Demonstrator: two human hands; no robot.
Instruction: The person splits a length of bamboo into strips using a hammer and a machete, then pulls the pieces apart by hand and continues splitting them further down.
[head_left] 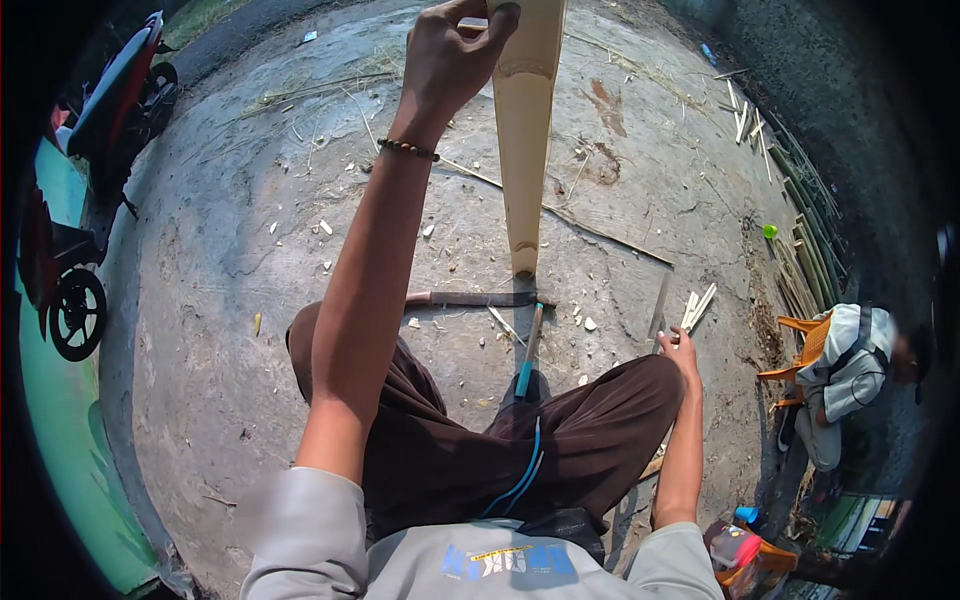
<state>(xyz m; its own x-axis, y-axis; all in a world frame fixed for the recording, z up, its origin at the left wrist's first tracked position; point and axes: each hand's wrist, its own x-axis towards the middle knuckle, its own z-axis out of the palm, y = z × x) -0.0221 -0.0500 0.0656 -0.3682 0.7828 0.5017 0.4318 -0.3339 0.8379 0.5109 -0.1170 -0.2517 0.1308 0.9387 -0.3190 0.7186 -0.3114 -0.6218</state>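
My left hand (455, 65), raised at the top of the view, grips a wide split bamboo piece (525, 150) near its upper end. The pale inner face and node ridges of the bamboo show, and its lower end comes down by a dark tool with a brown handle (470, 298) lying across the ground. A thin teal-and-brown stick-like tool (530, 350) lies between my legs, close to that tool. Beside my right knee, my right hand (682, 358) is closed around the lower end of a flat grey blade (660, 303) that points away from me; its handle is hidden.
Short pale bamboo strips (698, 306) lie beyond my right hand. Chips and a long thin stick (610, 238) litter the concrete. At right, a person (850, 360) sits on an orange chair (808, 345) near piled bamboo poles (805, 260). A motorcycle (80, 230) stands at left.
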